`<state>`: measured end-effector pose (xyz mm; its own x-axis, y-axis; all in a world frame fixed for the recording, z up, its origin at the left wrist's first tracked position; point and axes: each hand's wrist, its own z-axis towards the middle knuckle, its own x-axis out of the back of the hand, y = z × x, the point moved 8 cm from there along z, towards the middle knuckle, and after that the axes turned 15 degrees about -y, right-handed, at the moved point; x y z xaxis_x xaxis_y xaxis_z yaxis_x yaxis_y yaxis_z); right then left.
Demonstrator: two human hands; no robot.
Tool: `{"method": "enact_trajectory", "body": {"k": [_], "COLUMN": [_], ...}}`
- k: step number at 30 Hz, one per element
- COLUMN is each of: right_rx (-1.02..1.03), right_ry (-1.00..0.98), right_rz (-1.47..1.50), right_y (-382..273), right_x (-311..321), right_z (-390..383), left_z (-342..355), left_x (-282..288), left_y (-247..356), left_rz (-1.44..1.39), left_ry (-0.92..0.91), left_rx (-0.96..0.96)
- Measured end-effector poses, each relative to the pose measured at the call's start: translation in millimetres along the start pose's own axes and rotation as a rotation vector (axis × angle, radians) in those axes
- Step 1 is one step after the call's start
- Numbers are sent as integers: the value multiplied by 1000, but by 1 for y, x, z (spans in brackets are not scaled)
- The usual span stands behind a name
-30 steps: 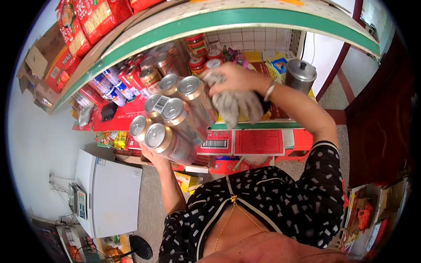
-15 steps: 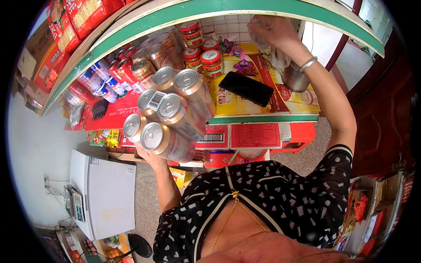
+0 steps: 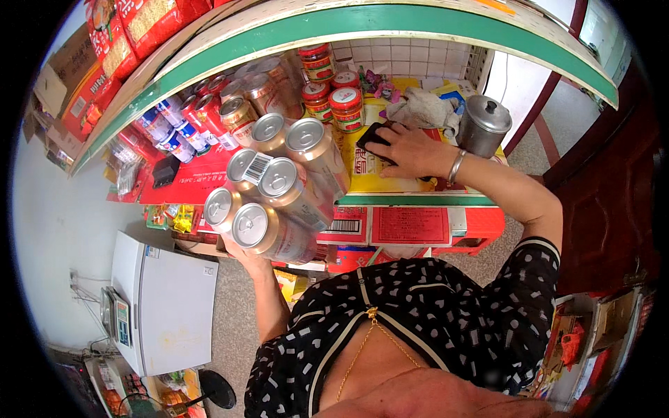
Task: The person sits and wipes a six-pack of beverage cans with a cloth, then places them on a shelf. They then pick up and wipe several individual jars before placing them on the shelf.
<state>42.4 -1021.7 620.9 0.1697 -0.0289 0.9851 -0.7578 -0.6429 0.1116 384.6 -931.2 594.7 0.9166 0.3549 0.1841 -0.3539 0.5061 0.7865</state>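
Note:
My left hand [image 3: 248,265] supports a shrink-wrapped pack of gold and silver drink cans [image 3: 282,174] from below, its fingers mostly hidden behind the pack. The pack tilts in front of the shelf, with its lids toward me. On the yellow printed sheet covering the shelf, my right hand [image 3: 417,150] grips a black phone [image 3: 369,139], fingers curled over it and covering most of it. A crumpled grey cloth [image 3: 426,111] lies just behind that hand. Beside it, a lidded metal pot [image 3: 486,125] stands to the right.
Red-labelled jars [image 3: 346,110] are grouped behind the pack, near small purple wrapped items [image 3: 385,87]. More cans [image 3: 237,115] stand at the left. A green-edged upper shelf [image 3: 390,29] arches overhead. Below left is a white chest freezer [image 3: 174,306]; red cartons [image 3: 410,226] sit under the shelf.
My right hand has come forward and left from the cloth at the back of the shelf and taken hold of the phone. The cloth and pot are now uncovered. My left hand still holds the pack.

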Motion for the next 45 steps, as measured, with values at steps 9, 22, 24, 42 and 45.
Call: {"method": "enact_trajectory", "body": {"k": [9, 22, 24, 42, 45], "right_rx": [-147, -64, -63, -330, -394], "right_ry": [-108, 225, 258, 59, 61], "right_rz": [137, 289, 229, 175, 96], "right_y": [28, 50, 43, 109, 127], "right_x": [-20, 64, 70, 25, 26], "right_z": [-17, 51, 75, 56, 44], "left_z": [3, -3, -4, -11, -9], "left_x": [-2, 4, 3, 4, 3], "left_y": [-6, -20, -15, -23, -22], "left_rz": [-17, -10, -22, -103, 46], "left_ry": [-2, 60, 76, 52, 32], "left_rx": [14, 76, 71, 114, 45]}}
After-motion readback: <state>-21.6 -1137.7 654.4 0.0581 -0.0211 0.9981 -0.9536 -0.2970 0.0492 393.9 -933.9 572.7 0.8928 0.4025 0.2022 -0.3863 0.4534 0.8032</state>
